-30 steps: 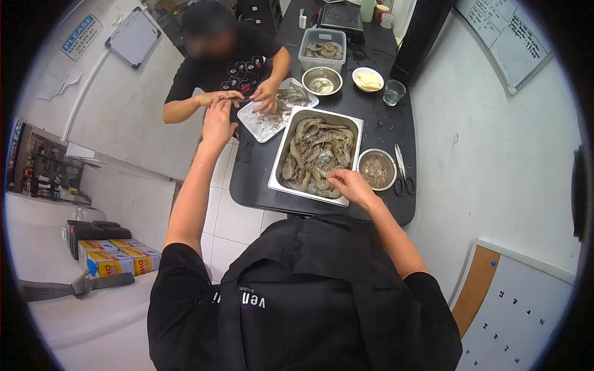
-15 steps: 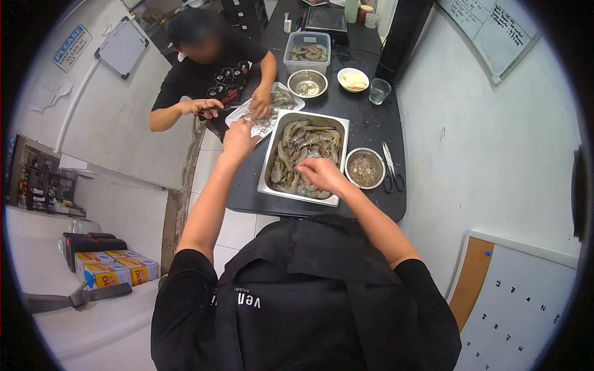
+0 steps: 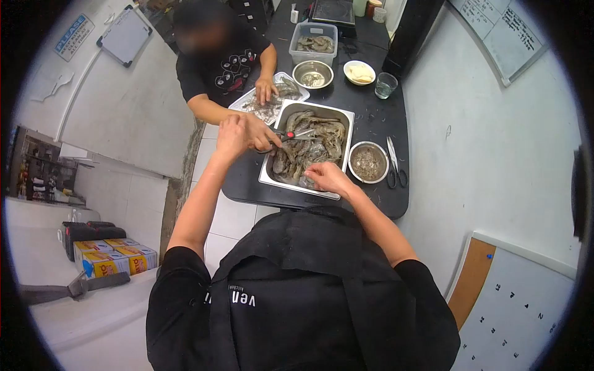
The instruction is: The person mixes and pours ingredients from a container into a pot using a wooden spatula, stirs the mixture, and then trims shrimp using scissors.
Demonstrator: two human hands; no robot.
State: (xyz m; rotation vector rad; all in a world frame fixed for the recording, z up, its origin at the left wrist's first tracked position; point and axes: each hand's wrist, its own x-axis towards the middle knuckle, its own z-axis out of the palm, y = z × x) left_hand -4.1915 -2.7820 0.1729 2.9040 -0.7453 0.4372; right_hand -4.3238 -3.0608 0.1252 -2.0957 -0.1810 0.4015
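Observation:
My left hand (image 3: pixel 232 137) is raised beside the steel tray's left side, next to the co-worker's wrist; its fingers are bunched, and whatever they hold is hidden. Over the near part of the steel tray (image 3: pixel 351 133), my right hand (image 3: pixel 328 177) has its fingers pinched at the shrimp (image 3: pixel 301 162); what lies between the fingertips is too small to name. The co-worker's hand (image 3: pixel 263 137) holds red-and-black scissors (image 3: pixel 289 135), with the blades over the shrimp. The co-worker's other hand (image 3: pixel 266 90) rests at the white tray (image 3: pixel 244 102) of shrimp pieces.
Right of the steel tray are a bowl of scraps (image 3: pixel 369 162) and black-handled scissors (image 3: pixel 396 173). Farther back stand a steel bowl (image 3: pixel 313 75), a plastic tub of shrimp (image 3: pixel 314 43), a white bowl (image 3: pixel 359 73) and a glass (image 3: pixel 385 86). A wall borders the right side.
The co-worker's scissors have moved from beside the white tray to over the steel tray. My left hand has stayed up at the left, and my right hand remains at the shrimp.

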